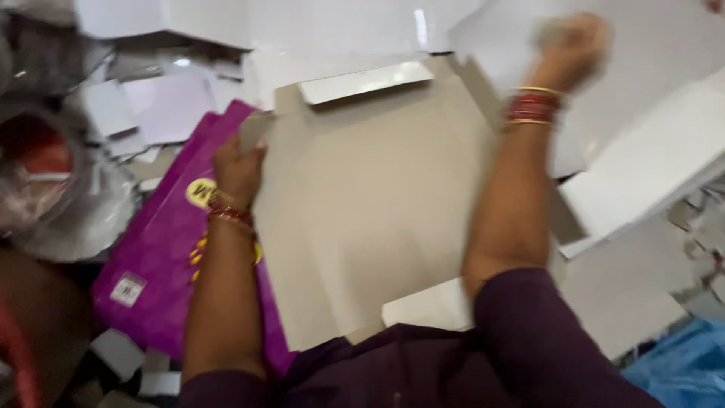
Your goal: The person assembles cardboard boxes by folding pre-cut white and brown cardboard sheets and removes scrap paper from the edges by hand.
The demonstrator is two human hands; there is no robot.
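Left hand [238, 170] clamped on the left edge of a large flat grey-brown cardboard box blank [362, 204], fingers curled over and pinching that edge, seemingly to keep the sheet steady across the lap, above a purple printed carton [162, 257] lying partly under it. Right hand [570, 49] raised well beyond the blank's far right corner, blurred, apparently closed into a loose fist, though whether holding anything cannot be told. White folded flap [366, 81] standing up along the blank's far edge, loose white card sheets [649, 162] scattered all around, crumpled clear plastic [68, 204] at far left.
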